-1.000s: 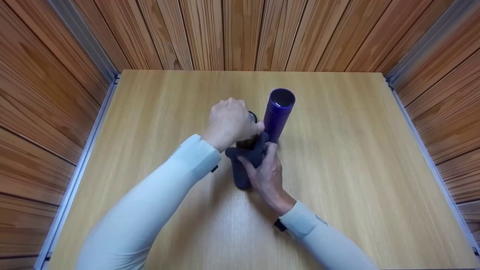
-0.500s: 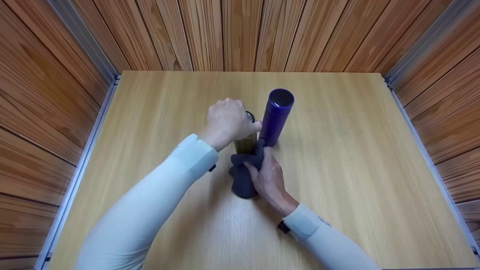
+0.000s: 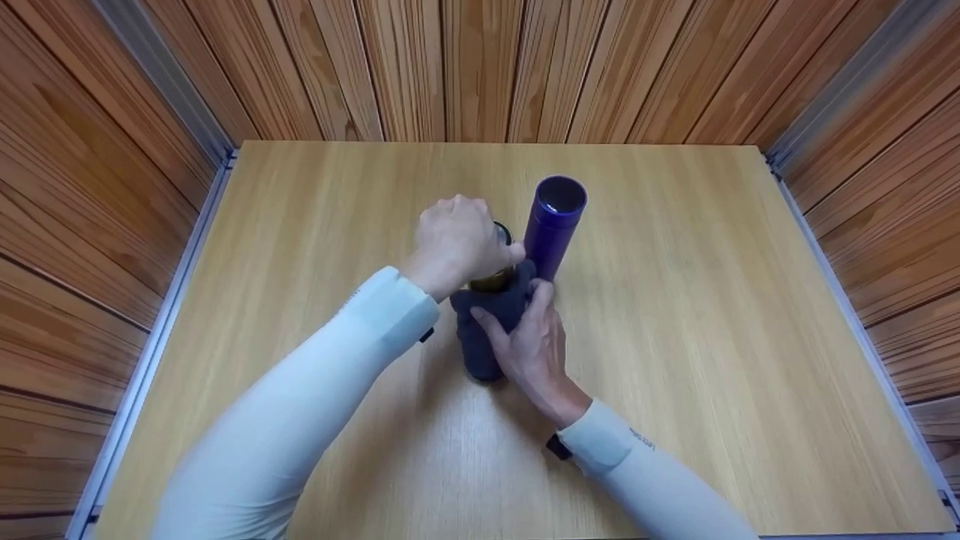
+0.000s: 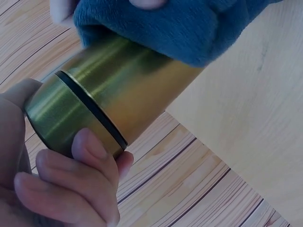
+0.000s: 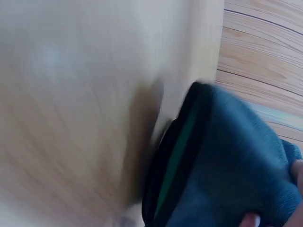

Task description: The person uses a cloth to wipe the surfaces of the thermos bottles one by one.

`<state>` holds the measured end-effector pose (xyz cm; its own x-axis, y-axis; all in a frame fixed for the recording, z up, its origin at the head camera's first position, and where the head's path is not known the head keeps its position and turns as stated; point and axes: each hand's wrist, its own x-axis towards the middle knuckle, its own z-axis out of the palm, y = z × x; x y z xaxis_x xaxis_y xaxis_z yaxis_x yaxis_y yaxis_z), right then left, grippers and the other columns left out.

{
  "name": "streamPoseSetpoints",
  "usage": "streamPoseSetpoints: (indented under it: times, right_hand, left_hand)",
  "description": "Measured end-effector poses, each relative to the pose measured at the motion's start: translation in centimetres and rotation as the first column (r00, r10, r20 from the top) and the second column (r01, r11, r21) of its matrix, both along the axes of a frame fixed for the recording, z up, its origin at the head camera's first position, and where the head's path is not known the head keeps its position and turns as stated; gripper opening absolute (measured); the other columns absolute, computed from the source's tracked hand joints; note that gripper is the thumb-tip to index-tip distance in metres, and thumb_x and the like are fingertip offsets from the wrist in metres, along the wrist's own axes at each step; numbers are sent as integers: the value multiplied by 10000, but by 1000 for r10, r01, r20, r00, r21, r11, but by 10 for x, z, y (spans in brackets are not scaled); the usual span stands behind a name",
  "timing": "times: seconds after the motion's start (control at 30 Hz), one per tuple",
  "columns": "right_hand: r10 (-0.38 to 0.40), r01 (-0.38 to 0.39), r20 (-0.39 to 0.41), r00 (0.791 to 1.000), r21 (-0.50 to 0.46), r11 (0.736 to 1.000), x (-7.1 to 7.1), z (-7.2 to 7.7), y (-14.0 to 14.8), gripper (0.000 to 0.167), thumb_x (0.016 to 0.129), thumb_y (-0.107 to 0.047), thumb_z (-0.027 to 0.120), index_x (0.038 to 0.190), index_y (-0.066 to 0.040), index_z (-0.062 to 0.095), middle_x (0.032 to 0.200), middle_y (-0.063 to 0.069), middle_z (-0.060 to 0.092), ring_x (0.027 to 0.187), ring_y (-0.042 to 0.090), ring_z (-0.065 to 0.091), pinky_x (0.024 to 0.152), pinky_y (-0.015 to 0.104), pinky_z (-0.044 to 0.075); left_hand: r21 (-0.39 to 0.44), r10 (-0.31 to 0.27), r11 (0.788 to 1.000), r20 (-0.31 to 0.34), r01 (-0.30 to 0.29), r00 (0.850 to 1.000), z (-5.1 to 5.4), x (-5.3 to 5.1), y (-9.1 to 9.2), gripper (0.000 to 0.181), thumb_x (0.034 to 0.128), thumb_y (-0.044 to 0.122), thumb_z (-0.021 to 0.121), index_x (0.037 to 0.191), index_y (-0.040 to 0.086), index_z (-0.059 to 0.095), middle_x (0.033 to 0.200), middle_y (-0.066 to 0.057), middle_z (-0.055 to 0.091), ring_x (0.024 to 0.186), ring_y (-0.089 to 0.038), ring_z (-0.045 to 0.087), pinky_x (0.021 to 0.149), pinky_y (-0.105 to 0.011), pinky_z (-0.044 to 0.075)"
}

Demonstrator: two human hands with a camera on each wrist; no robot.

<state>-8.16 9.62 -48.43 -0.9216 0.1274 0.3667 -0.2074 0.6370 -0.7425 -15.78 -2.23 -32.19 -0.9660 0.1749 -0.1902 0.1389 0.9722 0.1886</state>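
My left hand [image 3: 459,244] grips the cap end of a gold metal thermos bottle [image 4: 142,94], its fingers curled around the cap [image 4: 61,113] below a black ring. A dark blue cloth [image 3: 480,341] is wrapped about the bottle's body, and my right hand [image 3: 534,349] holds it there with thumb and fingers. In the left wrist view the cloth [image 4: 175,28] covers the bottle beyond its upper body. The right wrist view shows the cloth [image 5: 236,156] hanging loosely, with only fingertips [image 5: 248,220] of the right hand in sight. The bottle's base is hidden.
Just behind and right of the hands, a purple cylindrical bottle [image 3: 553,232] with a dark top stands upright on the wooden table [image 3: 697,337]. Wood-plank walls [image 3: 480,71] enclose the table at the back and both sides, with grey metal rails [image 3: 161,322] along the side edges.
My right hand slid the cloth down the bottle toward me, baring more gold, then moved back up toward the cap. The left hand has stayed almost still on the cap.
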Motion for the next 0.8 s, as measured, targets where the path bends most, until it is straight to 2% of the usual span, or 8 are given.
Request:
streamPoseSetpoints:
  times: [0.07, 0.17, 0.3, 0.4, 0.5, 0.67, 0.73, 0.8]
  right_hand:
    - [0, -1, 33, 999, 29, 1000, -2, -2, 0, 819, 836, -507, 820, 1317, -46, 344, 1272, 200, 571, 1132, 325, 627, 961, 487, 521]
    - [12, -20, 121, 993, 72, 997, -4, -8, 4, 838, 816, -462, 857, 1324, -57, 327, 1273, 209, 572, 1106, 341, 642, 923, 497, 538]
    - [23, -57, 244, 969, 131, 990, -7, -15, 11, 768, 812, -429, 870, 1272, -70, 371, 1163, 167, 629, 971, 324, 674, 804, 484, 563]
    - [41, -99, 301, 953, 180, 979, -10, -18, 17, 718, 813, -436, 867, 1227, -59, 418, 1076, 144, 650, 891, 310, 671, 748, 468, 555]
    - [39, -128, 372, 927, 218, 967, -14, -18, 22, 684, 808, -421, 873, 1225, -64, 465, 1041, 137, 674, 875, 306, 675, 747, 461, 548]
    - [15, -181, 496, 868, 288, 940, -19, -13, 28, 642, 818, -360, 866, 1274, -41, 544, 1059, 189, 703, 946, 347, 694, 789, 494, 553]
    - [15, -201, 517, 856, 306, 931, -20, -10, 29, 634, 827, -345, 856, 1291, -25, 564, 1071, 206, 706, 970, 359, 695, 799, 503, 556]
    - [15, -202, 518, 855, 305, 931, -20, -7, 29, 624, 832, -342, 852, 1290, -23, 574, 1078, 204, 705, 980, 357, 693, 810, 501, 556]
  left_hand:
    - [-4, -3, 1000, 1, 3, 1000, 0, 0, -1, 583, 880, 690, 609, 852, 108, 623, 727, -6, 506, 652, -196, 579, 537, -284, 445]
    - [-9, -3, 1000, -3, 3, 1000, -1, -1, -3, 582, 883, 690, 595, 804, 114, 598, 719, -3, 475, 646, -188, 553, 520, -284, 410]
    - [-15, 6, 1000, -5, -6, 1000, -1, -2, -7, 600, 881, 707, 578, 748, 122, 567, 706, -1, 472, 633, -178, 536, 501, -278, 394]
    - [-3, 10, 1000, 0, -10, 1000, 0, -2, -10, 586, 884, 689, 583, 722, 128, 538, 704, 0, 466, 632, -174, 520, 506, -277, 378]
    - [23, 13, 1000, 4, -13, 1000, 0, -2, -12, 555, 884, 655, 593, 712, 131, 524, 709, 0, 457, 640, -175, 509, 518, -280, 372]
    - [45, 3, 999, -6, -3, 1000, -1, -2, -14, 522, 882, 621, 597, 705, 136, 518, 700, 3, 450, 625, -176, 510, 513, -279, 371]
    - [51, -2, 999, -4, 2, 1000, -1, -2, -16, 523, 888, 618, 599, 699, 137, 516, 689, 5, 443, 612, -173, 507, 505, -276, 368]
    - [57, -6, 998, -4, 6, 1000, -1, -2, -17, 527, 892, 619, 599, 694, 138, 512, 675, 10, 433, 596, -167, 497, 496, -274, 363]
